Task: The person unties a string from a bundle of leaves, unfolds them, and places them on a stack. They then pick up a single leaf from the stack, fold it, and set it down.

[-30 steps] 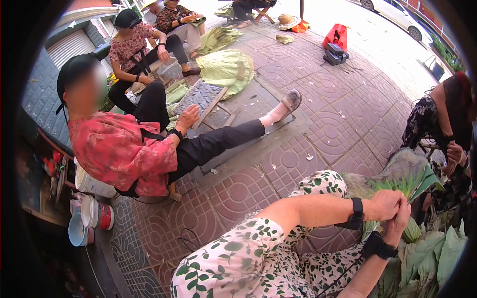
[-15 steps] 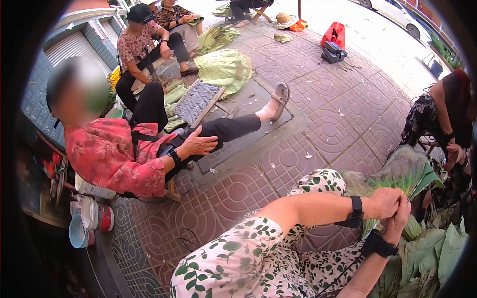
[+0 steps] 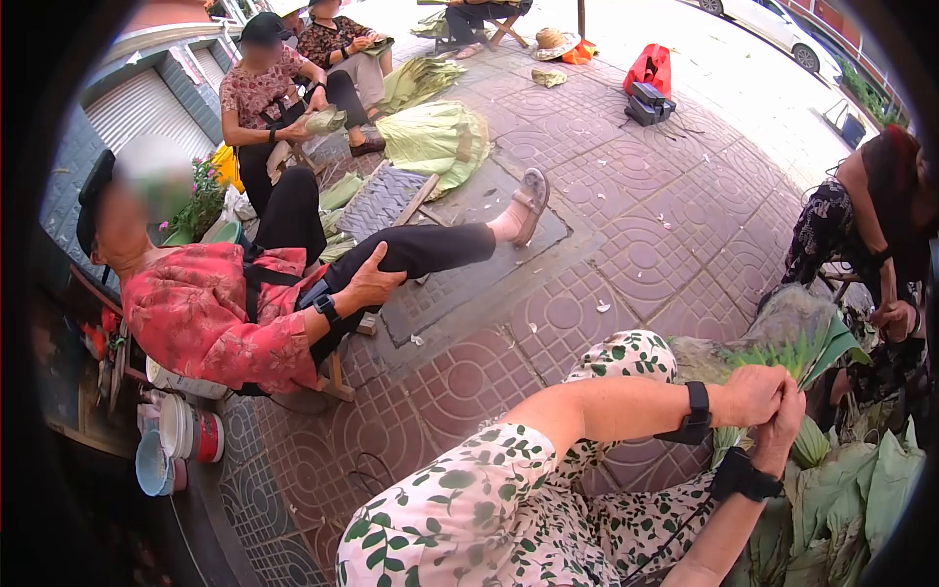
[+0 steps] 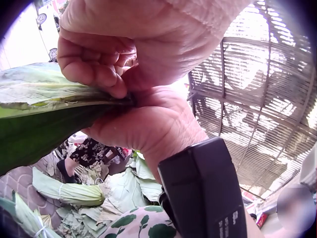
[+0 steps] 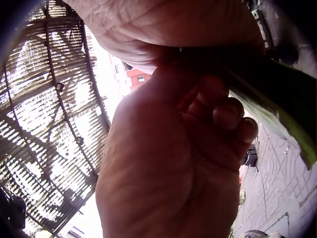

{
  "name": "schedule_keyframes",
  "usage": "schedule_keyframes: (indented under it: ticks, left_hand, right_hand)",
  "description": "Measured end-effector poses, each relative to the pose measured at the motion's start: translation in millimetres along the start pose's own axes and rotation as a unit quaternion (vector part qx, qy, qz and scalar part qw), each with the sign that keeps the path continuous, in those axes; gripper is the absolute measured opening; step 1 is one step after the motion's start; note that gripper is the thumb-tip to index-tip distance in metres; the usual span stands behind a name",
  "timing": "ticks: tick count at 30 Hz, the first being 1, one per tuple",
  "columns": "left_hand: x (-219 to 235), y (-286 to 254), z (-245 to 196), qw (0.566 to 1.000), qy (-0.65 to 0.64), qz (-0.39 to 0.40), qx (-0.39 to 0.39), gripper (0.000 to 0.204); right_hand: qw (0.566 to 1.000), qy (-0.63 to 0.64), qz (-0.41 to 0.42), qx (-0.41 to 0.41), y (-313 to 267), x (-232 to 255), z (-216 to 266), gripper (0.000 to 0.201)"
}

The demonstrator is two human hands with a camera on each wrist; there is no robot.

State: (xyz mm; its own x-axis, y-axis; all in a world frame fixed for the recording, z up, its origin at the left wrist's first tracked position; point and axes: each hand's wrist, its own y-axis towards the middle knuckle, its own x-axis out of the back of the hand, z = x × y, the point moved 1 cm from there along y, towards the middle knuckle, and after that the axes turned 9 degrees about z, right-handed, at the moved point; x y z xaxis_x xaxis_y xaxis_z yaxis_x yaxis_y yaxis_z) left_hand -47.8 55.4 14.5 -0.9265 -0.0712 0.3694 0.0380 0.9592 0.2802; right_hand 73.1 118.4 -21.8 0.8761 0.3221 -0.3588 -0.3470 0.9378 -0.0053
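Observation:
My left hand (image 3: 748,396) and right hand (image 3: 787,421) are close together at the right of the head view. Between them they grip the gathered end of a bundle of leaves (image 3: 831,354). In the left wrist view the leaves (image 4: 44,109) fan out leftward, dark green below and paler above. There the left hand (image 4: 143,39) is above with curled fingers, and the right hand (image 4: 148,121) lies under the leaf ends. The right wrist view shows the dark leaves (image 5: 292,99) beside curled fingers, with the pinched end hidden.
Pale leaves (image 3: 831,509) are piled below the hands, next to a tied leaf bundle (image 4: 74,193). A seated person (image 3: 225,303) in red is at left; another person (image 3: 861,225) sits at right. Buckets (image 3: 181,426) stand at lower left; a red bag (image 3: 648,70) lies farther off.
My hands keep their grip on the leaf bundle with little movement. The person in red has leaned back and moved a hand onto the leg; another person at the back now holds leaves.

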Motion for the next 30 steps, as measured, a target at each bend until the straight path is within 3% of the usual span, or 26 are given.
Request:
schedule_keyframes:
  ticks: [17, 20, 22, 26, 28, 30]
  left_hand:
    - [0.9, 0.5, -2.6, 1.000, 0.003, 0.001, 0.000, 0.015]
    - [0.9, 1.8, -2.2, 0.999, 0.014, 0.027, 0.014, 0.016]
    - [4.5, 0.7, -6.3, 0.997, 0.014, 0.069, 0.021, 0.017]
    - [10.5, 0.0, -5.0, 0.992, -0.042, 0.118, -0.025, 0.014]
    - [11.9, 2.5, 3.7, 0.987, -0.084, 0.138, 0.011, 0.010]
    - [23.5, 3.3, 11.2, 0.986, -0.077, 0.146, 0.029, 0.010]
  right_hand:
    - [1.000, 0.003, -0.005, -0.001, -0.5, -3.1, 2.9, 0.013]
    - [0.999, 0.003, -0.046, 0.004, -7.7, -13.7, 7.9, 0.012]
    - [1.000, -0.013, -0.008, -0.014, -11.4, -7.5, 9.9, 0.011]
    - [0.998, 0.027, -0.057, -0.013, -23.5, -14.7, 20.4, 0.010]
    - [0.995, 0.044, -0.085, -0.003, -31.6, -1.1, 23.6, 0.015]
    - [0.995, 0.069, -0.059, 0.031, -40.0, -0.3, 32.2, 0.015]
